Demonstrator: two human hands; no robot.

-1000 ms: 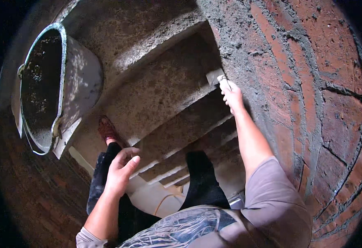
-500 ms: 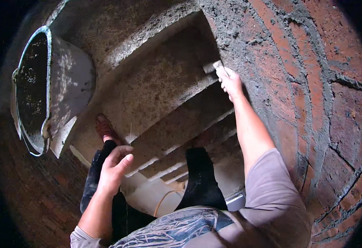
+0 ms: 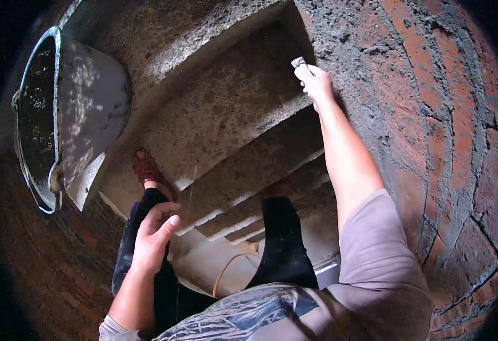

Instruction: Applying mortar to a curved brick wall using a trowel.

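Note:
My right hand [image 3: 317,85] is wrapped round a short, pale hand tool [image 3: 299,62], out over the upper right of the concrete stairs beside the rough wall. The tool's working end is too unclear to name its kind. My left hand [image 3: 153,236] holds nothing; its fingers are loosely bent, with the thumb apart from them, and it hovers over my left leg. Below the tool spreads a dusty, grey-brown concrete step [image 3: 226,102], its inner corner in deep shadow.
A large, mortar-stained pale bucket [image 3: 92,99] with a dark inside stands at the left. Lower stair steps [image 3: 249,182] descend toward me. At right rises a brick wall [image 3: 459,136] with grey mortar. My left shoe [image 3: 146,167] rests on a step. An orange hose [image 3: 223,273] curves below.
My right hand has moved up and slightly away along the wall with the tool, which has lifted out of the step's corner. My left hand has barely moved. The view has shifted a little.

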